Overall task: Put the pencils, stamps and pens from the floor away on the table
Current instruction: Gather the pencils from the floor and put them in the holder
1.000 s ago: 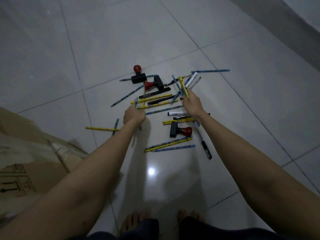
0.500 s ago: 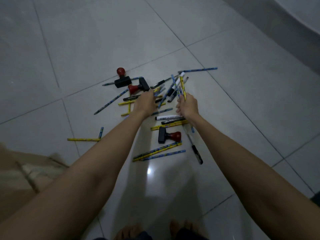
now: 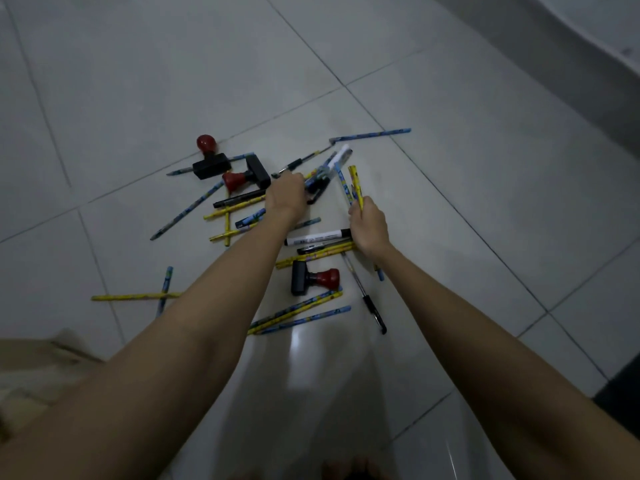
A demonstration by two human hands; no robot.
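Just beyond your left hand point(image 3: 286, 195) fingers lie black plastic pens point(image 3: 317, 184); close round several together, while your right hand point(image 3: 369, 226) grips its yellow and blue pencils point(image 3: 356, 184) firmly.

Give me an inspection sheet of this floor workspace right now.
Surface: grey tiled floor, glossy, with a light glare.
Job's things: pencils, pens, a white marker and three red-knobbed stamps scattered on the floor.
Clutter: cardboard at the left edge.
Hands: right hand grips a bunch of pencils; left hand reaches into the pile, fingers hidden.
Cables: nothing seen.
Surroundings: pale wall base at the upper right; no table in view.
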